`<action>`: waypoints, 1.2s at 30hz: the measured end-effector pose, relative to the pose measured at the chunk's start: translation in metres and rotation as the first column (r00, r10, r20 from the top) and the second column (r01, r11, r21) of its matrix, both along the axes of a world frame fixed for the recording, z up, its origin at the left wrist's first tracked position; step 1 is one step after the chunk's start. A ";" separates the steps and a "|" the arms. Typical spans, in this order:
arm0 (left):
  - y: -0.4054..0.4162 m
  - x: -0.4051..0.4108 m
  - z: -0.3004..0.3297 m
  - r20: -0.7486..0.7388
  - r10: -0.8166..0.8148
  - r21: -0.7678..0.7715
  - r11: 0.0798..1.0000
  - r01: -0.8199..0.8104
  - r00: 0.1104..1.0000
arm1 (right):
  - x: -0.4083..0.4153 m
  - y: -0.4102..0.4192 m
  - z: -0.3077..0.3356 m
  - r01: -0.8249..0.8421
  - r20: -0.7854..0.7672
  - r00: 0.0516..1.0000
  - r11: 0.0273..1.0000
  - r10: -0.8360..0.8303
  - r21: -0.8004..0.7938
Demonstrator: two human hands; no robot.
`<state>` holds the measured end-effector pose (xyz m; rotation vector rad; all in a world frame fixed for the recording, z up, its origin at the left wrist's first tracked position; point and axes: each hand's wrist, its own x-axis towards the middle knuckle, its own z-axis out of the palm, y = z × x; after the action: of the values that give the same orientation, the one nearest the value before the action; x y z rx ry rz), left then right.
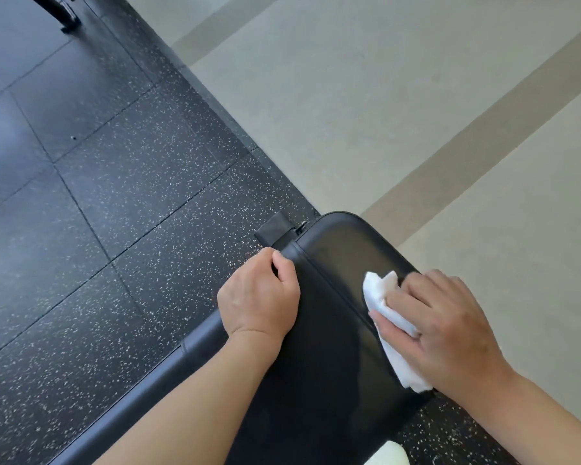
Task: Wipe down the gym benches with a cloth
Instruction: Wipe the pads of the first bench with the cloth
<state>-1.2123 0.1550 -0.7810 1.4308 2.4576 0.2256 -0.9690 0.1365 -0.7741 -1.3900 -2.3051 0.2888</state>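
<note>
Crumpled white cloth (pixel 388 325) pressed flat on glossy black bench (pixel 329 364).

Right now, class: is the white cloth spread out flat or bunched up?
Bunched up. The cloth shows creases and folds, pressed under the right hand on the bench pad.

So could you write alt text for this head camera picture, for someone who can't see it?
A person's right hand presses a white cloth onto a black padded gym bench, while the left hand grips its edge. Beneath lie speckled black rubber flooring and pale flooring.
</note>
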 end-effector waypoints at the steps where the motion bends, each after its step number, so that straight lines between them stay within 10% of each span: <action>1: 0.000 -0.001 0.000 -0.002 -0.003 -0.003 1.000 0.003 1.000 | 0.011 -0.006 0.000 -0.004 0.007 1.000 1.000 0.004 -0.008; 15: 0.002 0.002 0.004 -0.042 -0.001 -0.040 0.999 -0.001 0.999 | -0.124 0.134 0.005 0.149 0.075 0.987 0.976 -0.139 -0.157; 25: 0.002 0.000 0.001 -0.001 -0.005 -0.022 1.000 0.005 1.000 | -0.068 0.033 0.011 0.081 0.004 0.997 0.992 -0.081 -0.096; 32: -0.011 -0.032 0.017 0.385 -0.064 -0.054 0.994 0.092 0.921 | -0.103 0.058 0.021 0.158 0.073 0.986 0.976 -0.148 -0.151; 36: -0.074 -0.075 0.022 0.201 -0.167 -0.052 0.982 0.181 0.965 | -0.162 0.060 0.018 0.130 0.179 0.978 0.987 -0.111 -0.097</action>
<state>-1.2869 0.0809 -0.7592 1.5068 2.1490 0.2287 -1.1311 0.1965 -0.7560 -1.6614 -2.3603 0.2680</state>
